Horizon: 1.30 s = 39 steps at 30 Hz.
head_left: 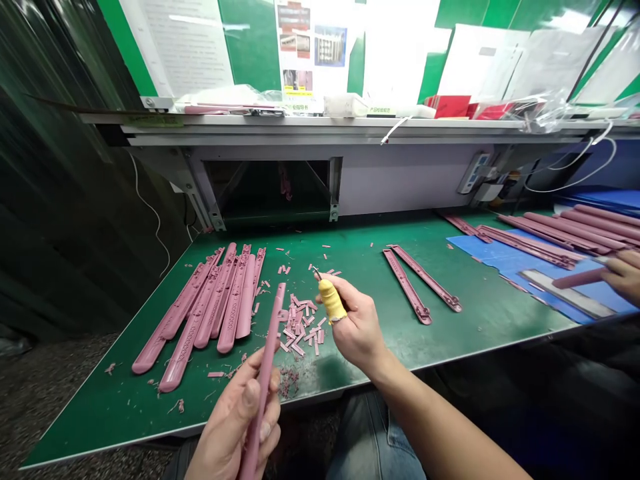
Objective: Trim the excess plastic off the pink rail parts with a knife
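My left hand (245, 407) is wrapped round a long, narrow pink plastic strip (267, 363), held tilted above the table's front edge. A small tab sticks out from the strip's right side near its upper end. Beside it, my right hand (354, 320) is closed on a small tool with a thin metal tip (317, 273); its handle is hidden in my fingers. A yellow finger cover (332, 301) wraps the thumb. The tip is apart from the strip. Under both hands lies a loose pile of small pink plastic scraps (300, 327).
Several pink strips (183, 347) lie stacked on the green table (360, 353) at left. Two more strips (407, 287) lie right of centre. On the right, another person's hand (625, 277) holds a pink strip over a blue sheet (473, 247). A shelf (350, 131) spans the back.
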{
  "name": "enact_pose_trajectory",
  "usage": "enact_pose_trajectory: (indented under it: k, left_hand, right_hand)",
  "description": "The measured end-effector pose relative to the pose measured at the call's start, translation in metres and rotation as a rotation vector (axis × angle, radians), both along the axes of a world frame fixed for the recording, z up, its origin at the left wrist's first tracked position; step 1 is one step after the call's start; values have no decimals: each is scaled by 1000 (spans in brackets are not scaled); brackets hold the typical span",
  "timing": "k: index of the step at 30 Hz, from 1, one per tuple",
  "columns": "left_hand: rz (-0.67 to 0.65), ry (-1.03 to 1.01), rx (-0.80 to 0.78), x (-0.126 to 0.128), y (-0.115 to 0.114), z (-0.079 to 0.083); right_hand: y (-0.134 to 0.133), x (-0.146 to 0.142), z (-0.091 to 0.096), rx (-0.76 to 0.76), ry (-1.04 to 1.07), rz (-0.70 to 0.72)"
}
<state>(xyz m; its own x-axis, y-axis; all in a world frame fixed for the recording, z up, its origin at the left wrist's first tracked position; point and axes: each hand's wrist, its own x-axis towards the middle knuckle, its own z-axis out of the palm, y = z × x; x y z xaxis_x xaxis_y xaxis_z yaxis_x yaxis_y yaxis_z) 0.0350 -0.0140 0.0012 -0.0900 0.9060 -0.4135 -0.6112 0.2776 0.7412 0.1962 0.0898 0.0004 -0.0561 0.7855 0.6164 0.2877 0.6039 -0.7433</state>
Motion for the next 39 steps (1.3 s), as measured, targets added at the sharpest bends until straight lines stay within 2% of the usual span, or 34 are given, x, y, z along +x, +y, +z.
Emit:
enact_pose_trajectory:
  k: [4,8,10,16,20,23,25,30,32,33,35,37,39]
  left_hand:
    - [-13,203,0,-6,6,-5]
    - [-33,288,-6,-8,11,-14]
    - [-32,262,8,-9,10,-18]
    - [43,13,11,-16,9,-30]
    - [24,24,80,-16,12,-26]
    - [59,91,138,-16,20,-20]
    - [91,111,157,-19,31,-19]
    - [194,89,257,-40,70,-22]
    - [213,58,291,-48,79,-19]
    - [215,40,303,-50,80,-17]
    - [197,13,310,-49,74,-12]
    - [147,4,283,-43,60,-9]
    - [77,12,239,-32,41,-9]
  right_hand:
    - [-3,-4,-6,-32,-254,98]
    - [-2,-18,-14,11,-537,91]
    - [1,-22,-12,53,-636,65]
    - [6,-23,2,118,-871,-23]
    - [-3,-24,5,128,-921,-13]
    - [-25,-30,-3,161,-897,103]
    - [-51,-37,-16,190,-870,203]
    - [-134,-53,-70,261,-911,484]
    - [-147,-52,-85,315,-813,541]
    - [-145,-49,-87,296,-744,576]
    - [-122,-40,-75,140,-583,622]
    - [-87,-32,-49,-30,-397,576]
    - [-54,-28,-20,-64,-255,464]
